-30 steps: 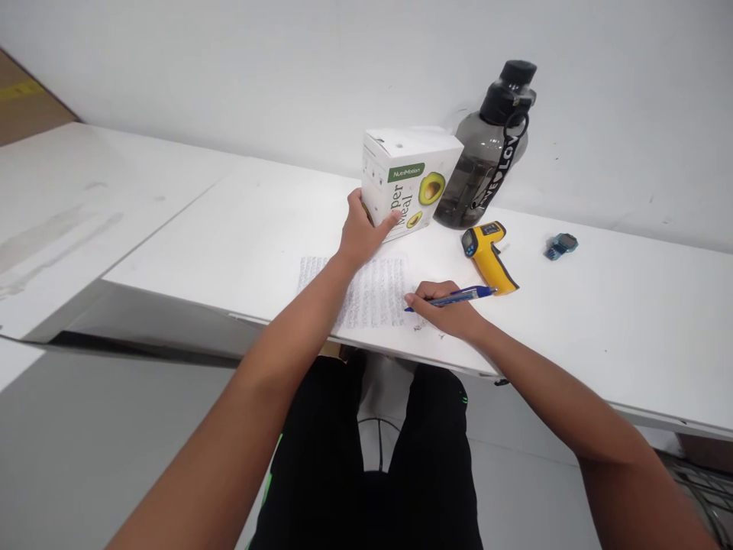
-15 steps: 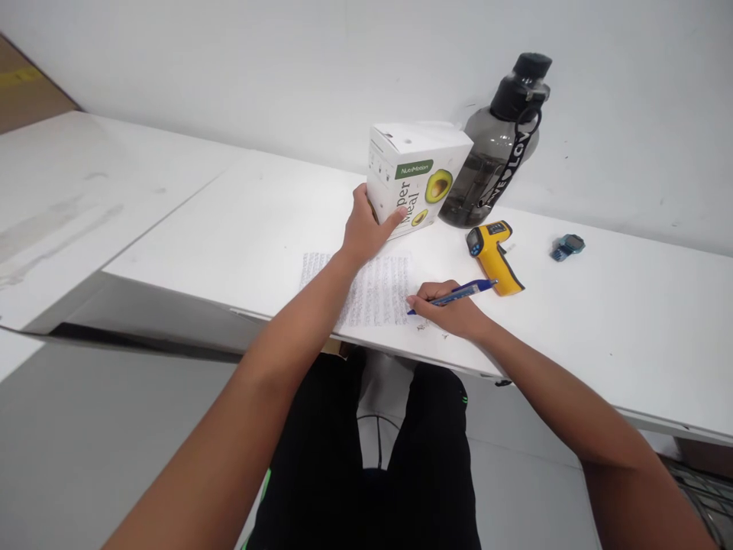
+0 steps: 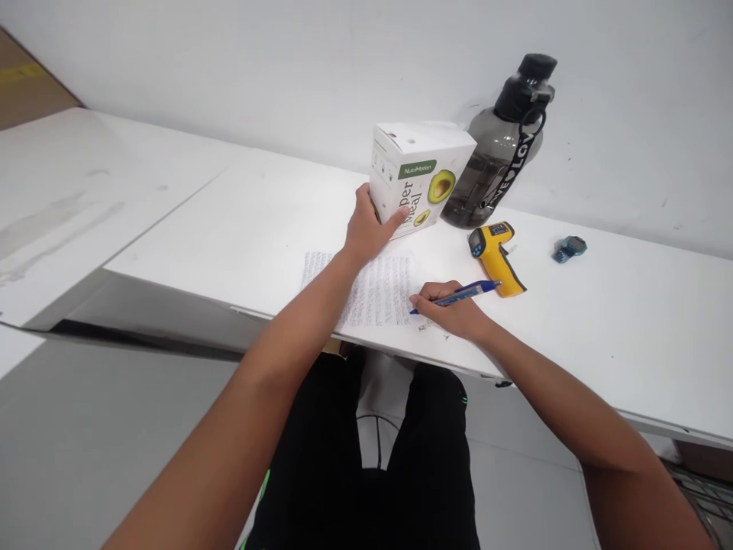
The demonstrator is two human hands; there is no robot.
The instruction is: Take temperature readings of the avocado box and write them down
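Observation:
My left hand [image 3: 369, 229] grips the lower left corner of a white carton [image 3: 424, 172] with avocado pictures and a green label, its thumb across the front. The carton stands on the white table. In my right hand [image 3: 450, 309] is a blue pen [image 3: 470, 290], its tip down at the right edge of a sheet of paper [image 3: 381, 294]. Dense rows of handwriting cover the sheet, and my left forearm hides part of it. Just beyond my right hand lies a yellow infrared thermometer [image 3: 498, 263].
Behind the carton a grey water bottle [image 3: 492, 153] with a black cap and strap stands by the wall. A small teal device with a display [image 3: 569, 248] lies at the right. The front edge of the table [image 3: 188, 294] runs above my legs.
Almost nothing differs. The whole view has shifted very slightly; both hands keep their hold on the carton and the pen.

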